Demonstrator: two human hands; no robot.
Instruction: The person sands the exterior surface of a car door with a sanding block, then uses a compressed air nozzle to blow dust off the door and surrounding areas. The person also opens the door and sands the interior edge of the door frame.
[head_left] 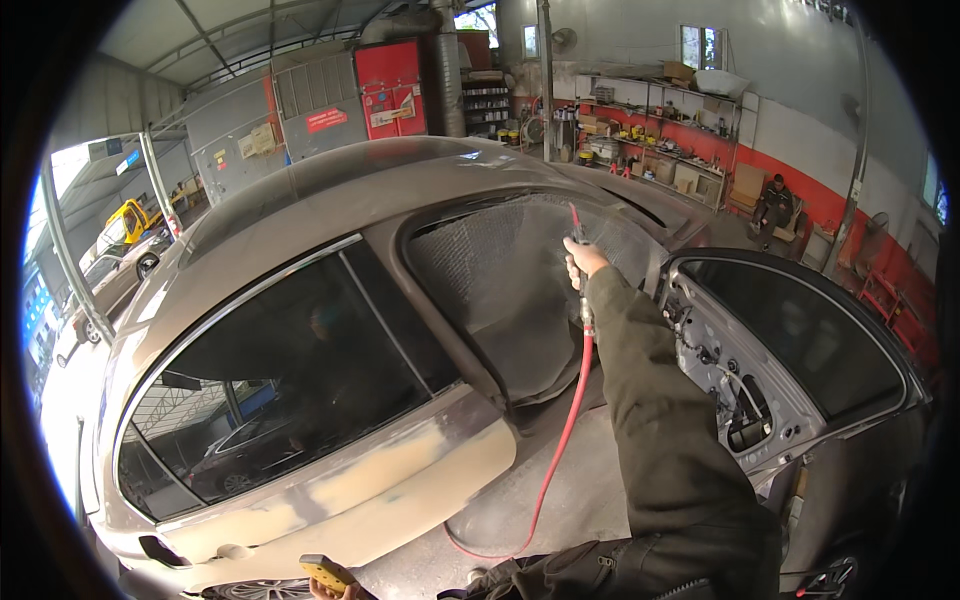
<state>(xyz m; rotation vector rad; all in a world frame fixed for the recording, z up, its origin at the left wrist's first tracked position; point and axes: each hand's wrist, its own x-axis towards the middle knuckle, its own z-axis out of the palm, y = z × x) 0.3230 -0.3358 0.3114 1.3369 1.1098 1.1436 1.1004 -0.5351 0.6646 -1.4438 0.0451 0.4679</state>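
My right hand (586, 258) is raised with its fingers closed around an air blow gun (577, 222), whose red nozzle points into the front doorway, where a crinkled grey covering (480, 280) hangs. A red hose (570, 420) runs from the gun down to the floor. At the bottom edge, my left hand (348, 590) grips a yellow hand block (328, 570), partly out of frame. Beside them is a dusty brown car (330, 185); its closed rear door (400, 480) has beige sanded patches.
The opened front door (760, 380), inner panel exposed, is right of my arm. Shelves of tools (660, 130) line the back wall. A seated person (775, 205) is at the far right. Red cabinets (390, 85) stand behind the car, and other vehicles (125, 260) at the left.
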